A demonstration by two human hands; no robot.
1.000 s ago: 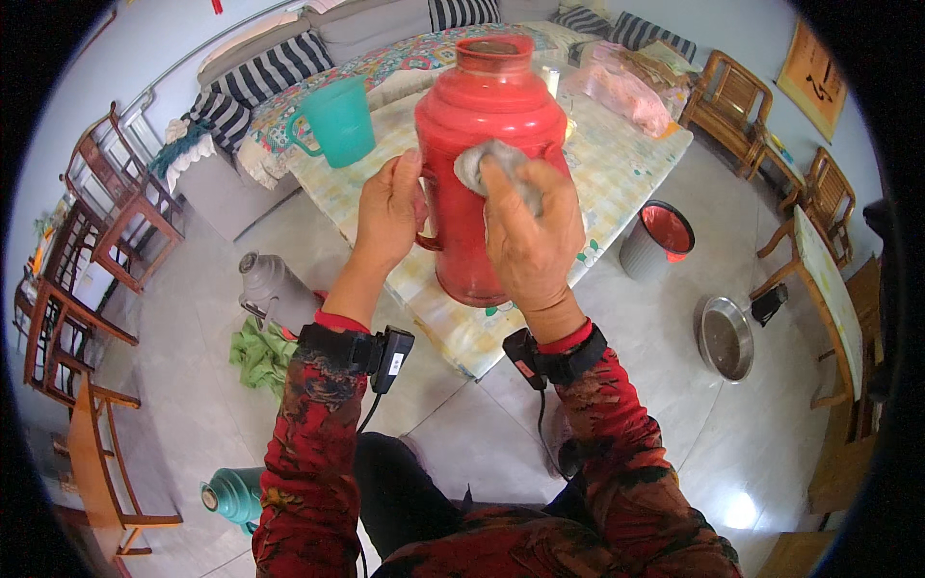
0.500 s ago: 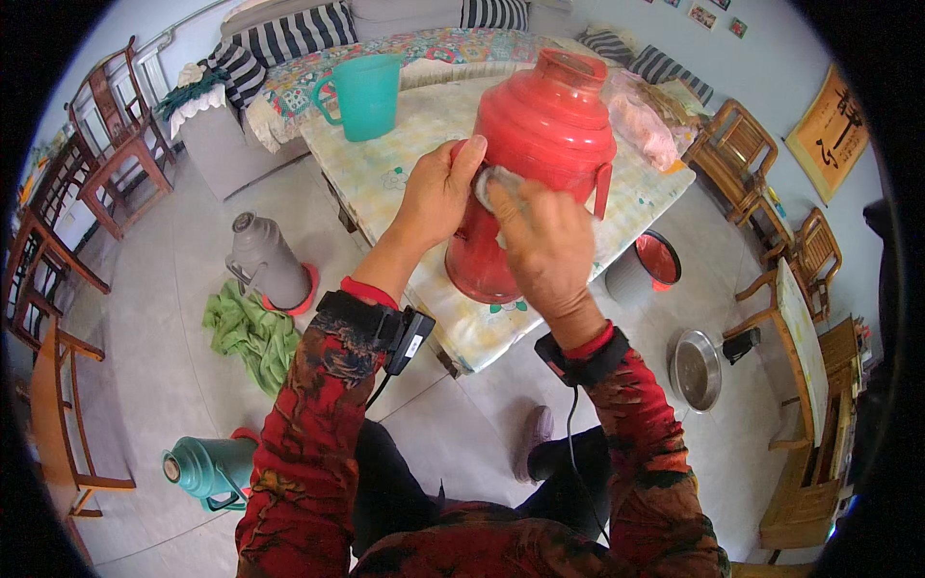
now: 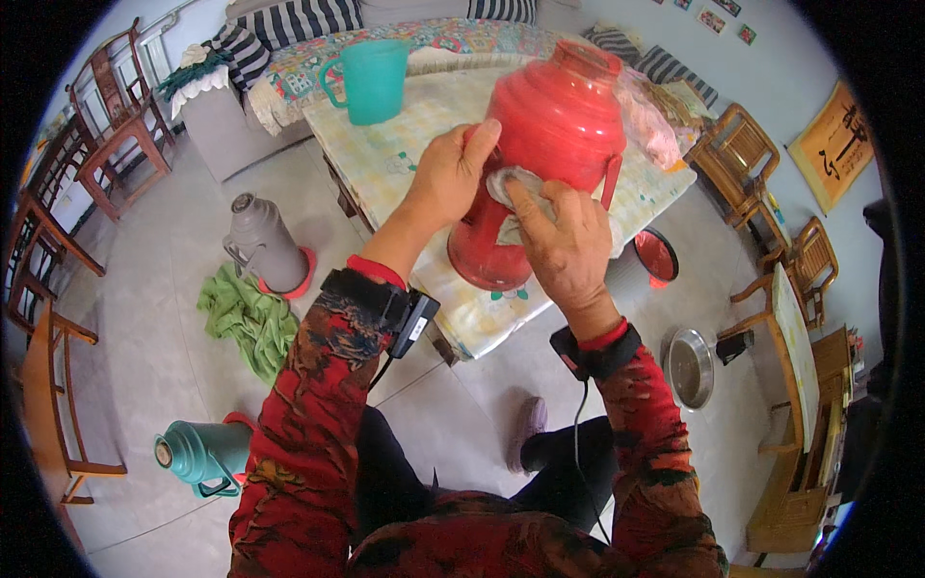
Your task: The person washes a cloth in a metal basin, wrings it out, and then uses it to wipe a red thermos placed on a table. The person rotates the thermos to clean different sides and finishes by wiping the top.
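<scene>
A red thermos flask (image 3: 559, 116) stands tilted a little to the right at the near edge of the table. My left hand (image 3: 449, 173) is closed on a handle at its left side, thumb up; the handle is mostly hidden by the fingers. A whitish cloth (image 3: 504, 183) is pressed against the flask's front by my right hand (image 3: 567, 239), fingers bent over it. The flask's second handle (image 3: 611, 183) sticks out on the right. Farther back on the table is a green plastic jug (image 3: 374, 82).
A patterned cloth covers the table (image 3: 453, 323). On the floor at left are a grey thermos (image 3: 265, 241), a green towel (image 3: 249, 323) and a teal thermos (image 3: 202, 453). Under the table's right side stand a bin (image 3: 650, 260) and a metal basin (image 3: 690, 371). Wooden chairs (image 3: 737, 154) line the right.
My right hand has slid slightly right and down with the cloth across the flask's front. The left hand keeps its hold. The whole view has shifted a little.
</scene>
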